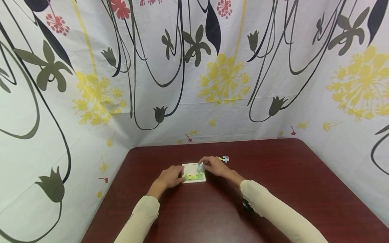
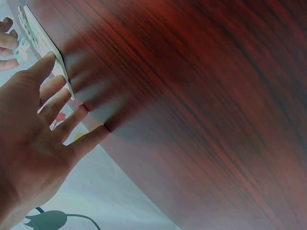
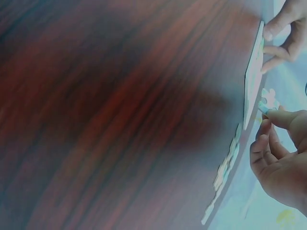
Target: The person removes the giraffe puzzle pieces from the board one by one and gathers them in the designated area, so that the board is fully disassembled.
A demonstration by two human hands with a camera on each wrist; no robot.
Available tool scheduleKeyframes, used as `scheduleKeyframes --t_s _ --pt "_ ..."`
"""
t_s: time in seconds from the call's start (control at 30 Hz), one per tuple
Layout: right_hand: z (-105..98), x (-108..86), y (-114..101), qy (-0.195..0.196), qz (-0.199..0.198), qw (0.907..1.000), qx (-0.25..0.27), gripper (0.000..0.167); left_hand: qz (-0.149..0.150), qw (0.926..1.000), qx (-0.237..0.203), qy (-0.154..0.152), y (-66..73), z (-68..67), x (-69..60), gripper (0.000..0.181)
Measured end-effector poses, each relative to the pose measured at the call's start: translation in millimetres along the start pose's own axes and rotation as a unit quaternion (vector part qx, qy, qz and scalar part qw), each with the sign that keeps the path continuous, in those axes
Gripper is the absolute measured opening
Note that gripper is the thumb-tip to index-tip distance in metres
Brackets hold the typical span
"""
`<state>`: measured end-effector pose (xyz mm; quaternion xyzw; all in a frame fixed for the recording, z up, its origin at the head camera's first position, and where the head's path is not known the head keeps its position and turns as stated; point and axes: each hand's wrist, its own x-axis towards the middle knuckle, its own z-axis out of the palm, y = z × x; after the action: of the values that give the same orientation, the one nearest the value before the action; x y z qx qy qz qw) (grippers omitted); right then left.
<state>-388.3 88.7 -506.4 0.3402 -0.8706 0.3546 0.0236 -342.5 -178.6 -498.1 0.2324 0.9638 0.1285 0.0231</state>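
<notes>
A white-framed puzzle board lies flat on the table, with a green strip of pieces fitted along its near edge and a pale bare area behind. My left hand rests at the board's left side, thumb at the near corner and fingers fairly straight along the edge. Over the board's right part, my right hand pinches a light blue puzzle piece between thumb and fingers. In the right wrist view this piece is tilted up, apart from the board.
Loose puzzle pieces lie behind the right hand, partly hidden by it. The dark red wooden table has a flower-patterned white cloth hanging behind and beside it. A small dark object shows beside the right sleeve.
</notes>
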Motion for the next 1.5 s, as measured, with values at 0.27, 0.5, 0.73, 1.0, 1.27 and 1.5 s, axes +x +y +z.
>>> scheduleKeyframes --t_s 0.27,0.5,0.73,1.0,1.27,1.5 --pt "-23 -10.3 13 0.004 0.018 0.9998 -0.004 0.020 0.002 0.9999 -0.002 0.010 1.3 0.3 -1.4 0.019" --pt "-43 -23.4 29 0.016 0.027 0.9993 -0.021 0.021 -0.001 1.0000 -0.004 0.002 0.3 -0.5 -0.8 0.020" --pt "-58 -33.7 40 0.027 0.033 0.9983 -0.039 0.020 -0.005 1.0000 -0.005 -0.004 -0.4 0.0 -2.1 0.021" --pt "-67 -42.8 54 0.031 0.055 0.9966 -0.053 0.019 -0.012 0.9999 -0.005 -0.007 0.1 0.2 -0.6 0.022" --pt "-73 -50.5 63 0.028 0.058 0.9956 -0.068 0.019 -0.007 1.0000 -0.002 -0.004 -0.3 0.1 -0.5 0.023" --pt "-74 -53.8 66 0.019 0.076 0.9938 -0.079 0.019 -0.001 0.9998 -0.005 -0.018 -2.4 -1.7 -1.2 0.026"
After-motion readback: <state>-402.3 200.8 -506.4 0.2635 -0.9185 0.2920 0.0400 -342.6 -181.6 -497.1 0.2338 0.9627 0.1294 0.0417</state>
